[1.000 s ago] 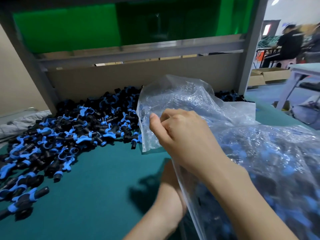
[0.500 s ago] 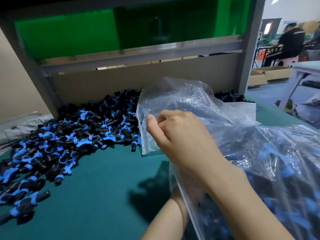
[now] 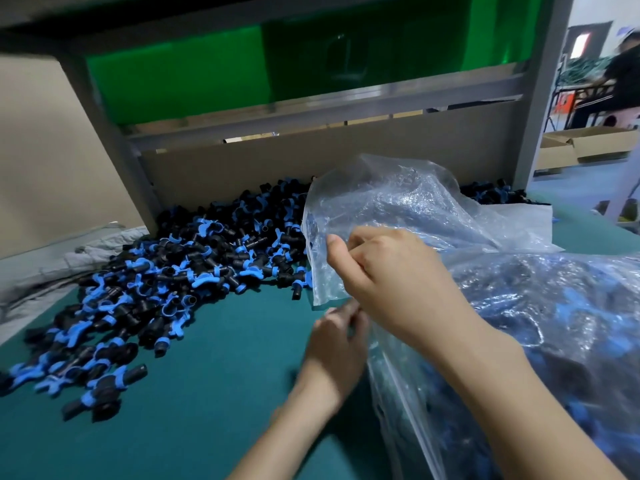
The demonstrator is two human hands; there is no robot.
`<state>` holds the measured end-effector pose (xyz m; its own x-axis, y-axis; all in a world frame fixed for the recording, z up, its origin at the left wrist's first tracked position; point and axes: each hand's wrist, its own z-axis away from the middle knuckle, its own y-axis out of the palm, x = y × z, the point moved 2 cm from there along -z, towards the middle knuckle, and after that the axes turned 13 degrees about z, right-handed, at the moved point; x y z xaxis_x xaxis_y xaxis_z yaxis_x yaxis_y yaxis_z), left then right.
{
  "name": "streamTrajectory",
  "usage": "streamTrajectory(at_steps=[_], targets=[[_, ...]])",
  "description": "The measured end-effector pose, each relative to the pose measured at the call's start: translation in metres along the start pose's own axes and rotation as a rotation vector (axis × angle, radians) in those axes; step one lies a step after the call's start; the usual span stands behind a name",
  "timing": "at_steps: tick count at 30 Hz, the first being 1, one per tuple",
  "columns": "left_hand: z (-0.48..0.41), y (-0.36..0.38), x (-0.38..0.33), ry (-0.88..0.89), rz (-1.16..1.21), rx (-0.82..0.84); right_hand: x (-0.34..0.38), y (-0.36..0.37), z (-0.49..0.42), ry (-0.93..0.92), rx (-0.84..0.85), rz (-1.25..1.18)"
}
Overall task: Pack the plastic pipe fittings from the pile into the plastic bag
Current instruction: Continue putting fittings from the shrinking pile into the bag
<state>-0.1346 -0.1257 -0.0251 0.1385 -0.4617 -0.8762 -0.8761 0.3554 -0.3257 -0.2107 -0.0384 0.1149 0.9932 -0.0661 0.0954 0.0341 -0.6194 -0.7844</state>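
Note:
A big pile of black and blue pipe fittings [image 3: 173,271] lies on the green table [image 3: 207,393], from the back wall down to the front left. A clear plastic bag [image 3: 519,306], full of fittings, lies at the right with its crumpled mouth raised toward the pile. My right hand [image 3: 391,282] grips the bag's upper edge, thumb pinching the film. Just below it, my left hand [image 3: 336,351] has its fingers curled at the bag's lower edge and seems to pinch the film there.
A cardboard panel [image 3: 277,168] and a grey metal frame [image 3: 114,143] with a green sheet close the back. Grey cloth [image 3: 52,265] lies at the table's left edge. Cardboard boxes [image 3: 588,147] and a seated person [image 3: 623,74] are far right.
My left hand has come up from under the bag to its lower edge, right under my right hand. My right hand keeps its grip on the bag. The camera has come closer.

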Motion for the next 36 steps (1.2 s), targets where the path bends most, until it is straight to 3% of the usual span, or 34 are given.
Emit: streamTrajectory(at_steps=[3, 6, 17, 24, 30, 36], targets=[[-0.01, -0.035, 0.028, 0.037, -0.238, -0.13, -0.001, 0.003, 0.0, -0.008, 0.01, -0.006], [-0.028, -0.068, 0.056, -0.097, -0.345, -0.219, -0.003, 0.008, 0.001, -0.003, 0.041, 0.006], [-0.079, -0.071, 0.068, -0.294, -0.743, -0.235, -0.011, 0.011, 0.001, 0.029, 0.079, -0.052], [-0.081, -0.073, 0.07, -0.312, -0.703, -0.301, -0.017, 0.012, 0.0, 0.054, 0.132, -0.074], [-0.084, -0.07, 0.066, -0.365, -0.855, -0.203, -0.018, 0.013, 0.003, 0.051, 0.164, -0.049], [-0.077, -0.071, 0.06, -0.357, -0.766, -0.324, -0.025, 0.013, -0.001, 0.067, 0.148, -0.076]])
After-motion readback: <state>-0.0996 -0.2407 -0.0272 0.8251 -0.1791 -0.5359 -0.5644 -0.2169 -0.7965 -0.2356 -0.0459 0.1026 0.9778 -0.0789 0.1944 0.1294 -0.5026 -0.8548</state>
